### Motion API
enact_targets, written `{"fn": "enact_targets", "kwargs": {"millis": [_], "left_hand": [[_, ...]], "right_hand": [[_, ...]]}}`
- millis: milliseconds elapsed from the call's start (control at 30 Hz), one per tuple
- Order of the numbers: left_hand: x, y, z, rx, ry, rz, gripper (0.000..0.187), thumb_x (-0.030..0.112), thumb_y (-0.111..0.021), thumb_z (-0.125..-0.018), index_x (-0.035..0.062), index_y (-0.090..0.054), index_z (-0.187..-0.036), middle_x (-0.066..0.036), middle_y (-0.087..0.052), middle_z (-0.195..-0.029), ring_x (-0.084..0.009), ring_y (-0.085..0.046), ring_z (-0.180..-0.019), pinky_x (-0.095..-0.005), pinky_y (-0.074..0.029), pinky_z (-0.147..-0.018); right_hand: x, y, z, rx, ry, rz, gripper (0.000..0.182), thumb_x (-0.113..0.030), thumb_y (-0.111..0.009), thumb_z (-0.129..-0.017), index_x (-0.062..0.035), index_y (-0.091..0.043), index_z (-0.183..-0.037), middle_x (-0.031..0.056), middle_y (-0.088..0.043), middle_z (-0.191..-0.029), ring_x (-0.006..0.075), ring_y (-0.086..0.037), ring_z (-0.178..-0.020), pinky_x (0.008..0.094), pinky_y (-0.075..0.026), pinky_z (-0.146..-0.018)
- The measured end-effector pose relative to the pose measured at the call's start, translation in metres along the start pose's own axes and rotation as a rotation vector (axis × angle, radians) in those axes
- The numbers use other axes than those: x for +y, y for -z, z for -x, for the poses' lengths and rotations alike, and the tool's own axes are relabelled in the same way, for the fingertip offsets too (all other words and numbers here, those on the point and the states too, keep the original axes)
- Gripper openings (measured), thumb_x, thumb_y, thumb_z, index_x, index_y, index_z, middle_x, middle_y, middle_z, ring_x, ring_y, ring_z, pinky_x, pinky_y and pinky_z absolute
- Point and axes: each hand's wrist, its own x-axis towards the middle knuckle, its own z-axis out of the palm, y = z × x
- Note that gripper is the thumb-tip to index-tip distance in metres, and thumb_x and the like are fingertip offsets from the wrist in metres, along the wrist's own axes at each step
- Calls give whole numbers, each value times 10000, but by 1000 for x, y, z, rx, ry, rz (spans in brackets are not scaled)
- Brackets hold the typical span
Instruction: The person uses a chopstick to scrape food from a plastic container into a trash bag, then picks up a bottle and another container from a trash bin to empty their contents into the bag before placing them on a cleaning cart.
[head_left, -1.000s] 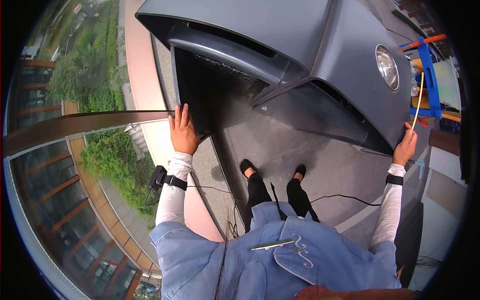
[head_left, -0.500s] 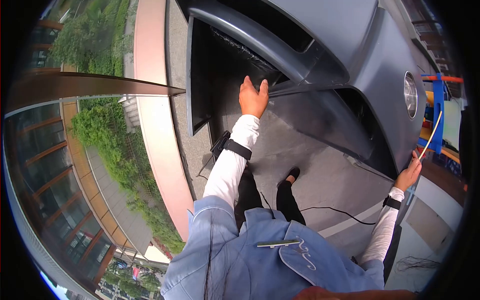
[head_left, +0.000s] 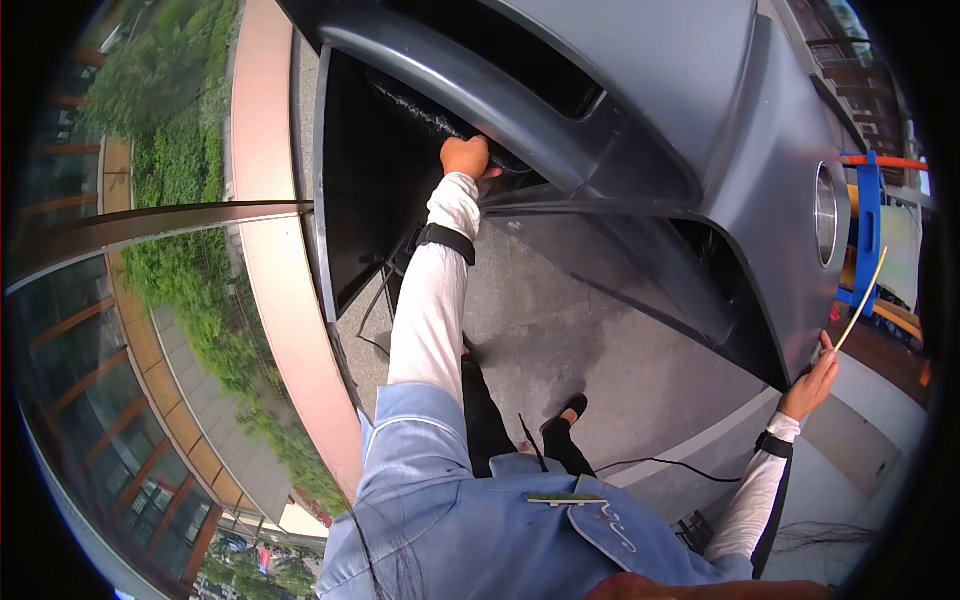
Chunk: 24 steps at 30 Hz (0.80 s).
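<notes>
A large dark grey moulded shell [head_left: 660,90] with a round lamp-like fitting [head_left: 826,215] fills the upper right. My left hand [head_left: 466,158] is at the edge of its black recess, fingers curled in and closed; whatever they grip is hidden. My right hand [head_left: 812,382] rests by the shell's lower right corner, with a thin pale yellow stick [head_left: 864,300] rising from between its fingers.
A pink ledge [head_left: 270,200] runs down the left, beside glass and greenery. A black cable [head_left: 680,463] crosses the grey floor [head_left: 540,330] near my feet. Blue and orange racks [head_left: 868,230] stand at the far right.
My left hand has moved up and left to the recess edge, and its fingers have gone from spread to curled. The shell appears shifted left in view. My right hand sits slightly lower.
</notes>
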Motion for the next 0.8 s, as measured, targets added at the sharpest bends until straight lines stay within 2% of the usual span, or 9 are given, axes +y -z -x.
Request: {"fn": "enact_targets", "kwargs": {"millis": [167,233,300,333,467,667,733,800], "left_hand": [[-26,39,29,74,-49,11,303,89,-537,-764,-186,-469,-871,-243,-537,-869,-289,-606,-633,-330,-548,-423],[-30,50,45,50,-37,39,300,77,-539,-752,-193,-465,-860,-210,-565,-781,-256,-600,-585,-309,-532,-407],[-45,61,49,53,1,7,331,87,-534,-761,-150,-404,-953,-198,-549,-848,-267,-609,-670,-344,-544,-442],[-50,64,55,77,-2,17,335,88,-541,-754,-150,-408,-949,-200,-550,-847,-260,-609,-670,-338,-538,-436],[-57,65,62,137,-48,8,323,100,-556,-740,-176,-460,-880,-204,-561,-806,-244,-603,-622,-308,-535,-428],[-60,65,54,74,-73,73,305,98,-549,-743,-171,-463,-858,-206,-565,-804,-250,-607,-621,-317,-540,-431],[-55,63,59,91,-31,27,253,82,-543,-750,-131,-457,-858,-167,-565,-769,-226,-591,-598,-331,-532,-427],[-51,62,63,98,-30,25,246,78,-539,-752,-130,-457,-856,-167,-565,-766,-227,-591,-596,-331,-531,-425]], "right_hand": [[2,1,0,-9,25,52,392,-296,-325,-946,21,-536,-1038,64,-569,-1048,133,-451,-874,259,-336,-831],[7,1,0,2,15,17,404,-310,-323,-946,9,-550,-1045,46,-568,-1028,130,-441,-861,253,-334,-820],[13,-1,-2,16,10,-21,416,-324,-322,-946,-3,-564,-1053,29,-567,-1008,126,-430,-849,248,-333,-810],[16,-1,-2,17,4,-41,413,-324,-325,-946,-3,-564,-1052,31,-568,-1012,127,-431,-852,248,-332,-815],[15,-2,0,26,-8,-81,403,-323,-337,-944,-3,-564,-1039,38,-570,-1025,132,-441,-879,255,-329,-844],[24,-3,-3,8,-46,-155,388,-303,-335,-946,8,-543,-1047,70,-569,-1070,131,-460,-944,265,-312,-901],[26,-3,-5,12,-15,-132,392,-304,-332,-947,9,-542,-1051,75,-569,-1076,138,-463,-951,272,-314,-905],[26,-2,-6,25,14,-107,395,-306,-328,-948,11,-540,-1054,80,-569,-1082,145,-466,-957,279,-315,-910]]}}
